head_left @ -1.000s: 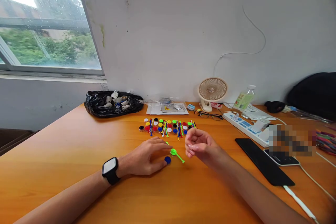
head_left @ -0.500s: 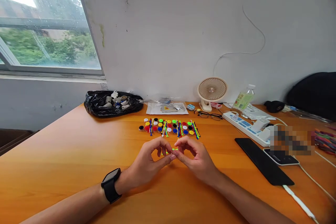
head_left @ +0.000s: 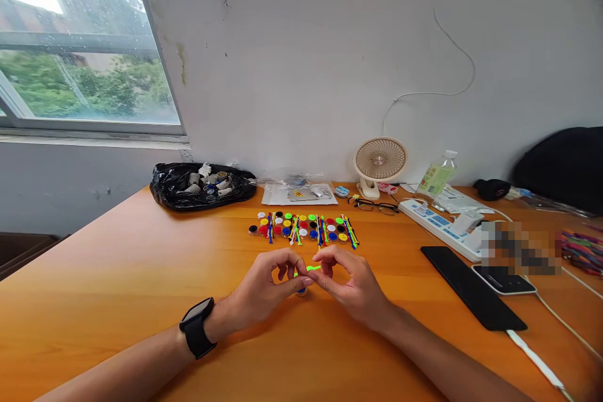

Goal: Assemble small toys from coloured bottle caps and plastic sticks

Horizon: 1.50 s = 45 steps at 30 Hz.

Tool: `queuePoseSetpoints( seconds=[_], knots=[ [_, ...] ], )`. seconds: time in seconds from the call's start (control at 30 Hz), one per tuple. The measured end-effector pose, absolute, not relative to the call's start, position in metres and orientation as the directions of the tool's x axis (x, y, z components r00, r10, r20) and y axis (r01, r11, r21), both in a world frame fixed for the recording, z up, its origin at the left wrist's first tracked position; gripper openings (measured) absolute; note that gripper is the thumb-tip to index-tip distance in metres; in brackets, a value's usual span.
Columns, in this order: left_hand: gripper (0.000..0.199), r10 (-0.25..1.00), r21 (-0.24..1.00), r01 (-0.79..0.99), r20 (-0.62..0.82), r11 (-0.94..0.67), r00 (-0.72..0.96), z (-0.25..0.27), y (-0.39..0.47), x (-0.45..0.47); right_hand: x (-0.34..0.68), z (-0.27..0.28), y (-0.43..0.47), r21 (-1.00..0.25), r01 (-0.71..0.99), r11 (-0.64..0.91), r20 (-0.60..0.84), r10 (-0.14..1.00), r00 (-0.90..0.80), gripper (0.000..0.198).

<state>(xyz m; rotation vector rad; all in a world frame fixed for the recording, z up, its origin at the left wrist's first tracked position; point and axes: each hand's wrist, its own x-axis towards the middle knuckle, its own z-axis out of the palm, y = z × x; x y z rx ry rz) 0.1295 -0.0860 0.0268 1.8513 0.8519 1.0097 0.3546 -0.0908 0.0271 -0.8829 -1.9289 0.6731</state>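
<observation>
My left hand (head_left: 268, 292), with a black smartwatch (head_left: 196, 328) on its wrist, and my right hand (head_left: 351, 282) meet just above the orange table (head_left: 117, 276). Between their fingertips they pinch a small bright green plastic stick piece (head_left: 311, 269). A blue disc (head_left: 301, 291) shows just under the fingers; whether a hand holds it I cannot tell. Beyond the hands lies a row of several coloured discs and sticks (head_left: 304, 228).
A black bag of scraps (head_left: 200, 185) sits at the back left, a small fan (head_left: 379, 163), glasses (head_left: 374, 205), a bottle (head_left: 437, 177) and a power strip (head_left: 443, 226) at the back right. A black phone (head_left: 471, 286) and cables lie to the right.
My hands came together from apart: the left lifted off the table, and both now pinch the green piece that lay on the table with the blue disc.
</observation>
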Motion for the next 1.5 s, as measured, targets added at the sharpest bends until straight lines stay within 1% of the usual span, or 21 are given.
queuePoseSetpoints(
  seconds=[0.13,0.33,0.43,0.5,0.63,0.8,0.9,0.97,1.0,1.07,1.17,1.23,1.33,1.5],
  knots=[
    [0.023,0.818,0.902,0.118,0.313,-0.415,0.482,0.028,-0.087,0.128,0.354,0.027,-0.091,-0.815,0.241,0.527,0.408,0.817,-0.408,0.025],
    [0.023,0.805,0.917,0.057,0.316,-0.395,0.502,0.029,-0.091,0.128,0.347,0.025,-0.093,-0.936,0.047,0.35,0.29,0.838,-0.463,0.029],
    [0.024,0.808,0.92,0.021,0.332,-0.391,0.487,0.03,-0.094,0.129,0.343,0.025,-0.095,-0.968,-0.044,0.248,0.238,0.847,-0.475,0.035],
    [0.025,0.815,0.911,0.031,0.351,-0.411,0.461,0.031,-0.096,0.13,0.341,0.026,-0.096,-0.976,-0.085,0.201,0.217,0.844,-0.49,0.039],
    [0.027,0.82,0.892,0.055,0.387,-0.449,0.421,0.034,-0.1,0.133,0.338,0.026,-0.099,-0.979,-0.1,0.179,0.204,0.816,-0.541,0.049],
    [0.028,0.826,0.9,-0.002,0.401,-0.436,0.397,0.038,-0.106,0.136,0.335,0.022,-0.103,-0.984,-0.119,0.132,0.178,0.752,-0.635,0.059],
    [0.027,0.84,0.911,-0.017,0.388,-0.413,0.38,0.038,-0.109,0.137,0.332,0.019,-0.106,-0.988,-0.118,0.095,0.149,0.734,-0.662,0.064],
    [0.027,0.855,0.925,-0.024,0.36,-0.379,0.374,0.036,-0.11,0.137,0.331,0.018,-0.108,-0.989,-0.073,0.132,0.148,0.757,-0.636,0.067],
    [0.027,0.861,0.933,-0.03,0.344,-0.359,0.374,0.035,-0.109,0.137,0.332,0.018,-0.109,-0.982,-0.034,0.184,0.167,0.778,-0.606,0.066],
    [0.026,0.866,0.944,-0.046,0.319,-0.327,0.385,0.032,-0.108,0.137,0.335,0.019,-0.107,-0.939,0.068,0.338,0.249,0.802,-0.543,0.062],
    [0.025,0.86,0.95,-0.058,0.303,-0.307,0.41,0.031,-0.105,0.138,0.341,0.02,-0.103,-0.816,0.209,0.539,0.366,0.761,-0.536,0.053],
    [0.024,0.85,0.948,-0.065,0.307,-0.31,0.428,0.032,-0.105,0.138,0.343,0.022,-0.102,-0.767,0.247,0.592,0.389,0.736,-0.553,0.05],
    [0.023,0.827,0.943,-0.09,0.324,-0.319,0.46,0.036,-0.106,0.138,0.343,0.025,-0.103,-0.8,0.216,0.56,0.363,0.739,-0.568,0.053],
    [0.022,0.802,0.939,-0.136,0.34,-0.315,0.492,0.041,-0.111,0.138,0.338,0.025,-0.108,-0.931,0.071,0.358,0.246,0.757,-0.605,0.065]
  ],
)
